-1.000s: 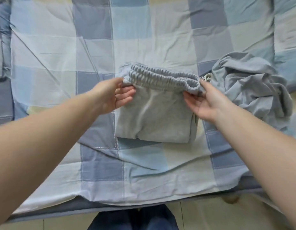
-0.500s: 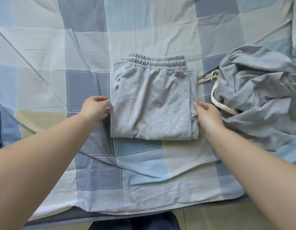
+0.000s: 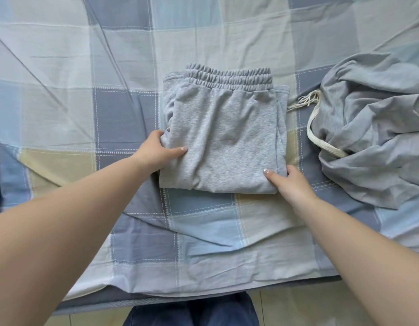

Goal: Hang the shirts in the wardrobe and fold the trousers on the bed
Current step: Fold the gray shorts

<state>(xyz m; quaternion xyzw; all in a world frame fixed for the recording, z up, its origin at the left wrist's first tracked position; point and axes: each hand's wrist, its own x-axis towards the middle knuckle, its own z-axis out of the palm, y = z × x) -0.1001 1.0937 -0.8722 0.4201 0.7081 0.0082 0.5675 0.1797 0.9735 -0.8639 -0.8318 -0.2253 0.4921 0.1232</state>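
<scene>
The folded trousers (image 3: 223,135) are light grey sweat fabric, a neat square packet with the gathered elastic waistband on the far edge, lying in the middle of the checked bed cover (image 3: 62,95). The left hand (image 3: 158,150) pinches the left edge, thumb on top. The right hand (image 3: 289,182) pinches the near right corner. A crumpled grey garment (image 3: 373,128) with a cream drawstring lies just beside, on the right.

A bed (image 3: 203,250) fills almost the whole view, covered by a wrinkled checked sheet (image 3: 124,43) in pale blue, slate blue, cream and soft yellow, with long creases running across its left side. Along the near edge shows a strip of pale tiled floor (image 3: 297,309) in soft, even light
</scene>
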